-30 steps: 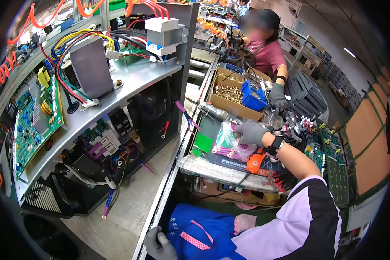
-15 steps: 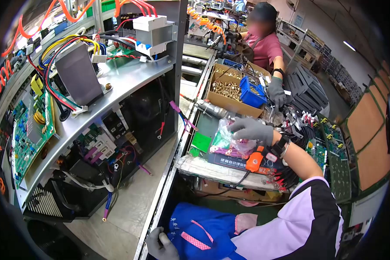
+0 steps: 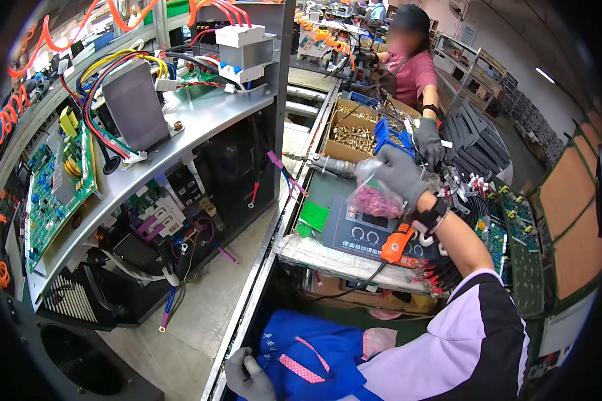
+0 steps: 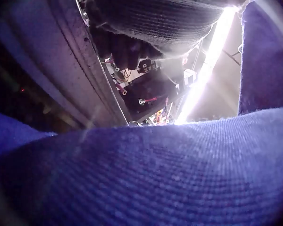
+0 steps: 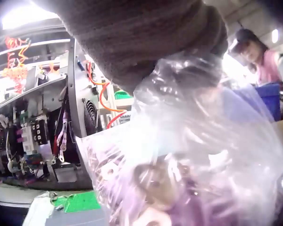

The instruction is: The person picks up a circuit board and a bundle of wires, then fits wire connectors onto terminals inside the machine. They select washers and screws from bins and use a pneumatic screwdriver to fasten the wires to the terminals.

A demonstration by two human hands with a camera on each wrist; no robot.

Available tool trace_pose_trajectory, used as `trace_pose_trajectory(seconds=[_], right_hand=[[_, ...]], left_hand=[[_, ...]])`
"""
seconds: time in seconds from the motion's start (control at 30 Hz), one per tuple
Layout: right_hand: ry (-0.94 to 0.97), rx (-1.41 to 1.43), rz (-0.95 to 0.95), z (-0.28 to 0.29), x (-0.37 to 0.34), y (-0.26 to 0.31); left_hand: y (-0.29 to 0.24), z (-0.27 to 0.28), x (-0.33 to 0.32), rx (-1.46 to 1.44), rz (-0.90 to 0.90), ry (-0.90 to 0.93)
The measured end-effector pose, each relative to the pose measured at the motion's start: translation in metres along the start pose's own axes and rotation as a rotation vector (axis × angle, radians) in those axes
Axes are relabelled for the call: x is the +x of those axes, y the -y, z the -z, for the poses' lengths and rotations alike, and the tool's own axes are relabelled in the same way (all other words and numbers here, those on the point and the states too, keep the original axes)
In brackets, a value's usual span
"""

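My gloved right hand point(image 3: 403, 175) grips the gathered top of a clear plastic bag point(image 3: 376, 194) and holds it over a dark blue box with printed dials point(image 3: 354, 234). Purple-sleeved pieces with metal ring ends fill the bag point(image 5: 174, 188), seen close up in the right wrist view. My gloved left hand point(image 3: 249, 377) rests with loosely bent fingers by the metal rail, beside the blue apron point(image 3: 308, 351), and nothing shows in it. In the left wrist view the glove point(image 4: 160, 23) is mostly cut off at the top.
An orange tool point(image 3: 397, 243) lies on the box. Behind are a cardboard box of brass fasteners point(image 3: 351, 140), a blue bin point(image 3: 389, 136) and another person's gloved hand point(image 3: 428, 142). An open metal cabinet point(image 3: 201, 123) with wiring and a circuit board point(image 3: 57, 194) stands left.
My right hand has lifted the bag and drawn it back and to the right, uncovering the printed dials. My left hand has stayed in place.
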State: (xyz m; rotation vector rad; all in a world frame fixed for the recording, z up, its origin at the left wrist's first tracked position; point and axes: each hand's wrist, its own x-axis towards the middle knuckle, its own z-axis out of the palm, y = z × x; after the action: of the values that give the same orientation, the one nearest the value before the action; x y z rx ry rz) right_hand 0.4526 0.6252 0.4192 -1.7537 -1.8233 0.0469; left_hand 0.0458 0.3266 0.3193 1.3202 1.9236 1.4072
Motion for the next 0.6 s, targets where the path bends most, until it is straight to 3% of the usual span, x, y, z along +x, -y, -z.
trace_pose_trajectory(seconds=[0.07, 0.13, 0.23, 0.33, 0.43, 0.53, 0.6], right_hand=[[0.198, 0.087, 0.11, -0.021, -0.022, 0.017], [0.226, 0.047, 0.083, -0.025, -0.015, 0.014], [0.164, 0.183, -0.229, -0.008, 0.0, 0.018], [0.621, 0.068, 0.063, -0.029, -0.042, 0.045], [0.712, 0.237, 0.171, -0.015, -0.056, 0.052], [0.477, 0.287, 0.017, 0.005, -0.012, 0.014], [0.523, 0.016, -0.002, 0.015, 0.003, -0.001]], left_hand=[[0.0, 0.0, 0.001, -0.008, -0.023, 0.011], [0.002, -0.003, 0.002, -0.022, -0.055, 0.013], [-0.002, -0.001, 0.001, 0.022, -0.076, 0.04], [-0.004, -0.005, 0.004, 0.017, -0.058, 0.042], [0.002, -0.01, 0.004, 0.002, -0.052, 0.042], [0.003, -0.009, 0.003, 0.018, -0.068, 0.062], [0.002, -0.007, 0.003, 0.024, -0.078, 0.065]])
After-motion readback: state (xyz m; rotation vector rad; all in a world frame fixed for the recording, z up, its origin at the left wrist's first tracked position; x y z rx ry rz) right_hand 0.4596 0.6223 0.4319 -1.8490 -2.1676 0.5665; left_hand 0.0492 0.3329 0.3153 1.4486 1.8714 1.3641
